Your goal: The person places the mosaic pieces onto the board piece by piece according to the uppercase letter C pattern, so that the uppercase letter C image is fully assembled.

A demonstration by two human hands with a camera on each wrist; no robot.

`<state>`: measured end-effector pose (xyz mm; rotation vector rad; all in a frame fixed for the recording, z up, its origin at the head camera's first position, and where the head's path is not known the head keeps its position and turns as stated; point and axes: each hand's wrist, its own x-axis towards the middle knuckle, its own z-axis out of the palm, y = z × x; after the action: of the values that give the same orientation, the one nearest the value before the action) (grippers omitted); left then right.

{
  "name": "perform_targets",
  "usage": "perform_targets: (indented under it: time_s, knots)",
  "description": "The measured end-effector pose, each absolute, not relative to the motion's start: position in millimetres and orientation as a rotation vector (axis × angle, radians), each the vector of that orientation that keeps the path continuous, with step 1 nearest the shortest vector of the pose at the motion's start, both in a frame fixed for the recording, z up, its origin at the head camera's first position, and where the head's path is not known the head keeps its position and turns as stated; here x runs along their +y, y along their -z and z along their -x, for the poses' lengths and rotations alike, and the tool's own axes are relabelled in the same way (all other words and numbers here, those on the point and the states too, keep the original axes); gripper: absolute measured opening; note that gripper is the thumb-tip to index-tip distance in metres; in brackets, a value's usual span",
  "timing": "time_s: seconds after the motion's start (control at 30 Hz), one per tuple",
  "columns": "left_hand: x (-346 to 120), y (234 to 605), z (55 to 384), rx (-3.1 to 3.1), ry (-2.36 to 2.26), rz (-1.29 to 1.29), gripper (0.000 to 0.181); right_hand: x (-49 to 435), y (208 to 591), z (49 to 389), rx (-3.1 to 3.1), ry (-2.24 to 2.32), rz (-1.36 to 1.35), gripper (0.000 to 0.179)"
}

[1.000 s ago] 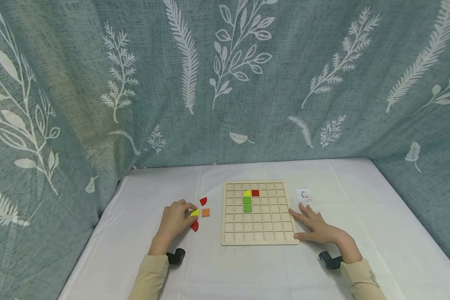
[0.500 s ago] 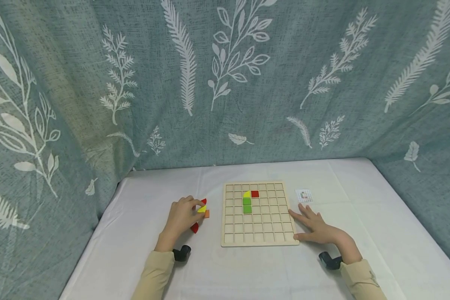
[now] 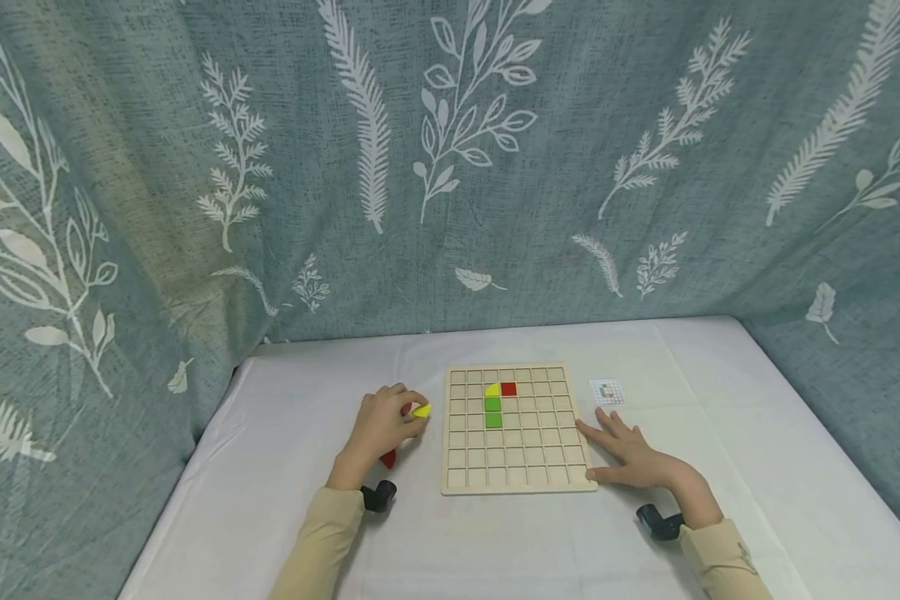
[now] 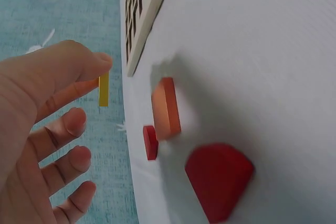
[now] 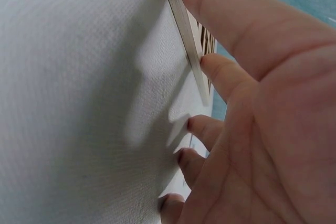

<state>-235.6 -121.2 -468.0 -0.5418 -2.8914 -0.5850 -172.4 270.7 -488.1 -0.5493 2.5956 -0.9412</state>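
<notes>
My left hand (image 3: 385, 423) pinches a yellow tile (image 3: 422, 411) between thumb and forefinger, a short way left of the wooden grid board (image 3: 520, 490). In the left wrist view that yellow tile (image 4: 104, 90) shows edge-on, lifted off the cloth. Under this hand lie an orange square tile (image 4: 166, 108) and two red tiles, the nearer red tile (image 4: 219, 179) having a curved edge. On the board sit a yellow quarter-round tile (image 3: 492, 390), a red square (image 3: 508, 389) and two green squares (image 3: 492, 412). My right hand (image 3: 633, 454) is spread, thumb and forefinger touching the board's right edge.
A small printed card (image 3: 607, 392) with a coloured grid pattern lies right of the board, just beyond the right fingertips. White cloth (image 3: 495, 550) covers the table. A patterned teal curtain (image 3: 420, 167) hangs behind and at both sides.
The left hand has picked the yellow tile up off the table and carried it right, past the orange and red tiles, toward the board. The right hand has stayed put.
</notes>
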Motion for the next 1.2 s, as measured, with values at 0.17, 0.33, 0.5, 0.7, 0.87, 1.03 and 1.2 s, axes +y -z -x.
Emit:
perform_targets:
  time_s: [0.17,0.33,0.5,0.7,0.87,1.03,1.2]
  knots:
    - [-113.0,466.8,241.1,-2.89,0.601,0.581,0.021,269.6,487.9,172.3,2.607,0.93,0.539,0.076]
    - [-102.3,466.9,246.4,-2.901,0.601,0.601,0.022,269.1,488.3,172.2,2.609,0.926,0.534,0.076]
    - [-92.1,468.2,252.4,-2.907,0.586,0.649,0.023,269.0,489.1,172.5,2.61,0.924,0.531,0.076]
    - [-79.0,468.9,258.2,-2.89,0.598,0.733,0.023,269.2,489.1,172.6,2.61,0.932,0.534,0.076]
    - [-69.2,470.0,262.6,-2.888,0.608,0.785,0.022,268.8,488.6,171.5,2.615,0.929,0.536,0.076]
    - [-61.9,473.4,268.9,-2.908,0.625,0.804,0.022,268.7,489.9,171.3,2.615,0.931,0.534,0.075]
    - [-56.0,474.5,273.4,-2.909,0.655,0.851,0.023,269.8,493.0,171.9,2.616,0.923,0.531,0.075]
